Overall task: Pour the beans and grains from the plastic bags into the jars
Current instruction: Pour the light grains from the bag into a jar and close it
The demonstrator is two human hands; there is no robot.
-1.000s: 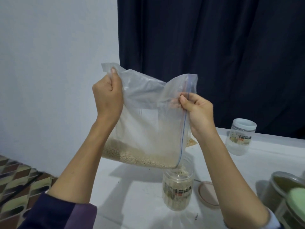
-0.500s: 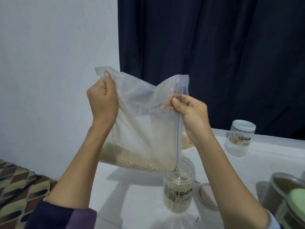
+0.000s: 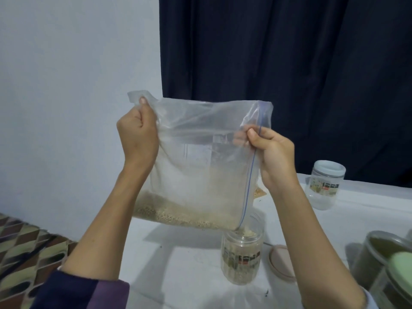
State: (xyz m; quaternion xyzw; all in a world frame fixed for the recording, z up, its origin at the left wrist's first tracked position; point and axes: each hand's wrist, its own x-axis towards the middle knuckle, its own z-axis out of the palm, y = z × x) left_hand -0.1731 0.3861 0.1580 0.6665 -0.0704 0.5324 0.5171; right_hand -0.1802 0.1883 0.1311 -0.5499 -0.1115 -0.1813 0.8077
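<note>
two hands (image 3: 138,132) (image 3: 273,152), one bag (image 3: 200,166), one open jar (image 3: 242,253)

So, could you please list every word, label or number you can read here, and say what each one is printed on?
Nothing can be read with certainty.
Open jar under the plastic bag: printed label with dark and red blocks, too blurred to read.
Lidded jar at the back: similar label, too blurred to read.
Plastic bag: no readable print.
</note>
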